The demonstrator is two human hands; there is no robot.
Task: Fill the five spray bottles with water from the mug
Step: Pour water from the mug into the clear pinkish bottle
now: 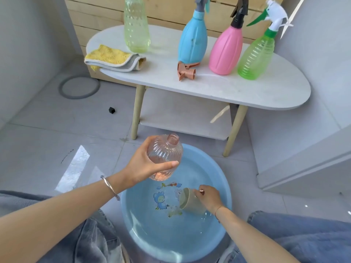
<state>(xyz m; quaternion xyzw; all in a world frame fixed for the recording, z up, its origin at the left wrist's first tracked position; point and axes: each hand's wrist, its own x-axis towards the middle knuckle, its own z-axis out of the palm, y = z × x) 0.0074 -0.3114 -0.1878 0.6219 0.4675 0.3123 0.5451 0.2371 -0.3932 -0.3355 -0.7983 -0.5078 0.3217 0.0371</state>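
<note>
My left hand (141,164) grips a clear pink ribbed bottle (165,153) with no cap, held tilted over the blue basin (224,188); a little water sits in its bottom. My right hand (208,196) holds a beige mug (190,201) tipped on its side in the basin's water. On the white table (218,88) stand a pale green bottle without a sprayer (135,25), a blue spray bottle (193,38), a pink spray bottle (226,50) and a green spray bottle (256,56). A peach spray head (186,71) lies in front of the blue bottle.
A folded yellow and grey cloth (114,58) lies on the table's left end. The table has wooden legs and a lower shelf (182,118). A grey ring (78,87) and a small black cap (112,110) lie on the tiled floor. My knees flank the basin.
</note>
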